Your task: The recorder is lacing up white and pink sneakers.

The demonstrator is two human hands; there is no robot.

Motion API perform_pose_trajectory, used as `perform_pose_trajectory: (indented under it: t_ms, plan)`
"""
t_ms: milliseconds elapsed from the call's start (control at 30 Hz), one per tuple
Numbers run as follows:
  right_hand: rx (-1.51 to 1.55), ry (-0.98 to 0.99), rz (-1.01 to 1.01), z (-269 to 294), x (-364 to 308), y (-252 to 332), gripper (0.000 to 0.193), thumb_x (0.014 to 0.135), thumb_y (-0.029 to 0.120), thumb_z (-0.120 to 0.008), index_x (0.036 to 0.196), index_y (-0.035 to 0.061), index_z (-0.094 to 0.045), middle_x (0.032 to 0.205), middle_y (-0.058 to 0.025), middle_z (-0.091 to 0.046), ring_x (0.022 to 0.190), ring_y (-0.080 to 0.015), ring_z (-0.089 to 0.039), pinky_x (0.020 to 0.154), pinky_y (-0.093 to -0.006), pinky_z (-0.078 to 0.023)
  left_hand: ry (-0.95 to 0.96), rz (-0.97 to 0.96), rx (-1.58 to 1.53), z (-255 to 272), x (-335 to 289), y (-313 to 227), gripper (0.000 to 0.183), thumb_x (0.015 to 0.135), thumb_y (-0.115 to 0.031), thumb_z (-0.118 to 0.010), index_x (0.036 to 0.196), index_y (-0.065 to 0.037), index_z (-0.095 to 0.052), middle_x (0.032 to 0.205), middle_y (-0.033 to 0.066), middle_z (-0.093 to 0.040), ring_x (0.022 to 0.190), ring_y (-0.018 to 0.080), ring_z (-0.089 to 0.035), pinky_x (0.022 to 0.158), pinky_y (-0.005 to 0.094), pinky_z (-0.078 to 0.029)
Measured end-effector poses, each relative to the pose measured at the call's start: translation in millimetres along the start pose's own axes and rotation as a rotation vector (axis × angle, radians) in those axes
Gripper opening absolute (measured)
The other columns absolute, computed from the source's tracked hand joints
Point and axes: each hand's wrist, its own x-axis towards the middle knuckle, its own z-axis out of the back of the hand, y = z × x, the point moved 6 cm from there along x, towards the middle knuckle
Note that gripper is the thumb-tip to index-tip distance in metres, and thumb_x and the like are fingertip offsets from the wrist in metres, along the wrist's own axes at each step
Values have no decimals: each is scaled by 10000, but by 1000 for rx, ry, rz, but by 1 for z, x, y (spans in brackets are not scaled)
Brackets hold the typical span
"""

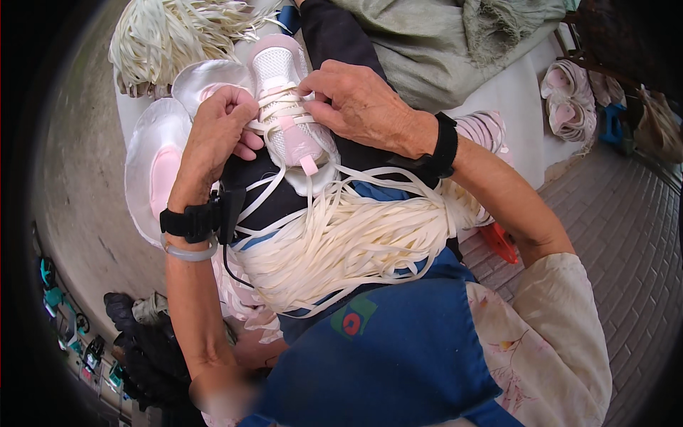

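Observation:
A white mesh and pink shoe upper (275, 62) lies across my lap with its pink pull tab toward me. A flat cream shoelace (277, 112) crosses its front in several rows, and loose ends trail toward me. On the upper's left edge my left hand (226, 122) pinches the lace between thumb and fingers. From the right, my right hand (356, 99) is closed at the opposite eyelet edge, thumb and forefinger on the lace; the fingertips are partly hidden. A thick bundle of cream shoelaces (348, 235) rests over my lap, just below the upper.
More white and pink shoe uppers (160, 174) lie to the left, beside another lace bundle (178, 43). Stacked uppers (480, 132) sit right of my right wrist. A grey-green cloth (427, 50) covers the far side. Further uppers (569, 99) stand at far right.

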Motion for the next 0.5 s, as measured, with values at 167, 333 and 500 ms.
perform_pose_trajectory:
  t_ms: [167,333,500]
  plan:
    - [-49,62,8,-6,1,1,132,831,119,-648,918,22,-663,804,-141,-593,724,-299,-612,648,-361,-501,-46,-3,-189,6,1,6,78,909,-145,-580,940,-76,-562,795,8,-593,529,64,-559,411,187,-457]
    - [-40,65,18,-5,-4,3,124,820,103,-651,901,10,-659,806,-144,-601,724,-299,-618,652,-356,-505,-15,14,-246,7,-1,10,125,891,-98,-573,1002,-42,-558,812,24,-591,555,78,-576,421,196,-481]
    - [-4,47,-30,-5,2,8,156,811,120,-658,913,3,-649,834,-142,-605,731,-308,-628,642,-375,-513,-30,-8,-298,11,-1,13,165,877,-55,-569,1033,-5,-555,805,40,-583,572,88,-592,433,199,-509]
